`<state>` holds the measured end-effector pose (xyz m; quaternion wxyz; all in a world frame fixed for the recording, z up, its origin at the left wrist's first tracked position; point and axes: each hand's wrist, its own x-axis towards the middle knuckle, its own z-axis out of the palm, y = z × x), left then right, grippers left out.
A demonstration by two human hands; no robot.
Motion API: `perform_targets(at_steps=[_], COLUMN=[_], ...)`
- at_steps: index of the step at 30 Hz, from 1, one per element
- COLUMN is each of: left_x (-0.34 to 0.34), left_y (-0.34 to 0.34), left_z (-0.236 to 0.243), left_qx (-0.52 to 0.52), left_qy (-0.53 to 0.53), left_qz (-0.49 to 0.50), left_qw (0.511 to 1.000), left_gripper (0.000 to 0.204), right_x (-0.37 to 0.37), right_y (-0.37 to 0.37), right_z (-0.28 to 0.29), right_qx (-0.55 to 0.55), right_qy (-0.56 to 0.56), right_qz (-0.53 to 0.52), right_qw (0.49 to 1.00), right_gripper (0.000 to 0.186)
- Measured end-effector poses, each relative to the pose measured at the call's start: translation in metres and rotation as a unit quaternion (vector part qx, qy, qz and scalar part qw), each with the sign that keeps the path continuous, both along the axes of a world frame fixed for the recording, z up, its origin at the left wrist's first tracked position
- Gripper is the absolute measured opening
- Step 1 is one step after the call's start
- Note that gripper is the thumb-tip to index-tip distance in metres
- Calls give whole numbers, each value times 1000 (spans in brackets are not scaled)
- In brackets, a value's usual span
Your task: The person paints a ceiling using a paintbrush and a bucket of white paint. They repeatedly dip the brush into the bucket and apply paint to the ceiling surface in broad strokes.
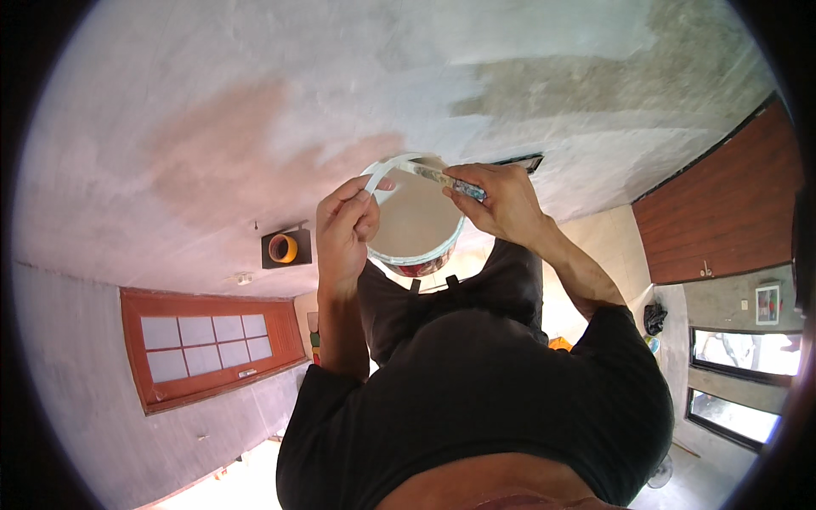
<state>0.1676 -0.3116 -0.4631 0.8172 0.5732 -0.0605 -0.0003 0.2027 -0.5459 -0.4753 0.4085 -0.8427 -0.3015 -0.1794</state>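
Note:
A round bucket of beige, paint-like material is in front of my body, just above my dark trousers. My left hand is closed at its left side, with thumb and fingers pinching a curved white strip that runs along the far left of the rim. Whether the strip is part of the bucket cannot be made out. On the right, my right hand grips a paint-spattered hand tool. Its narrow end points left over the bucket's opening, close to the strip.
Ahead is a patchy grey wall with pinkish areas. A yellow-orange tape roll sits on a dark square holder at left. A red-framed paned window or door is further left; a brown wooden door stands at right.

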Motion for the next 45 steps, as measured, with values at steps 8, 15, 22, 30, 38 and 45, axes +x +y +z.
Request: perform_targets(at_steps=[8, 15, 22, 30, 38, 45], left_x=[1, -2, -4, -15, -19, -23], left_y=[7, 27, 32, 37, 34, 37], left_z=[-2, -9, -3, 9, 11, 12], left_qx=[-34, -39, 12, 15, 39, 45], left_qy=[23, -6, -15, -29, -22, -28], left_qz=[49, 89, 133, 172, 180, 191], left_qw=[998, 995, 991, 985, 983, 980], left_gripper=[27, 26, 24, 23, 24, 24], right_x=[-11, 15, 98, 141, 110, 67], right_y=[-50, -123, -168, -250, -54, 3], right_z=[16, -2, -68, -88, -105, -70], right_qx=[273, 408, 472, 476, 230, 304], right_qy=[230, 110, 41, -168, -207, -59], right_qz=[64, -62, -190, -362, -396, -141], right_qw=[932, 904, 860, 783, 865, 940], right_gripper=[18, 21, 26, 25, 34, 26])
